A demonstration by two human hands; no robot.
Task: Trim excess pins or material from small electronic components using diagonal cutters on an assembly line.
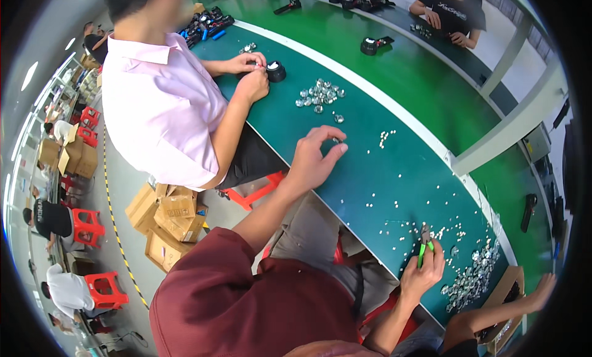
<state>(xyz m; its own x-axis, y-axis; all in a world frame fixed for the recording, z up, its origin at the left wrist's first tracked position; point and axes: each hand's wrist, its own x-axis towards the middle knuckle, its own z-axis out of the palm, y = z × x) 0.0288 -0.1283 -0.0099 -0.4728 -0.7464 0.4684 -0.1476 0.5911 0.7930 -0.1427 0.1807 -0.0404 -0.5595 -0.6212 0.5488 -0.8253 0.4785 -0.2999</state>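
Over the green table (pixel 382 172), my left hand (pixel 313 160) pinches a small round shiny part (pixel 337 140) between thumb and fingers. The fingers partly cover it, so its exact kind is unclear. My right hand (pixel 424 269) grips green-handled nippers (pixel 424 245), their metal jaws pointing away from me. Small pale bits (pixel 404 222) are scattered around the jaws. Just beyond my left hand lies a loose group of clear, shiny round parts (pixel 320 93). To the right of my right hand spreads a larger heap of similar shiny parts (pixel 473 277).
On my left a person in a pink shirt (pixel 157 104) works beside a black round part (pixel 275 71). A green conveyor (pixel 425 86) runs beyond the white rail, carrying black handheld devices (pixel 375 45). At lower right, another person's arm (pixel 505 311) reaches over a cardboard box (pixel 515 277).
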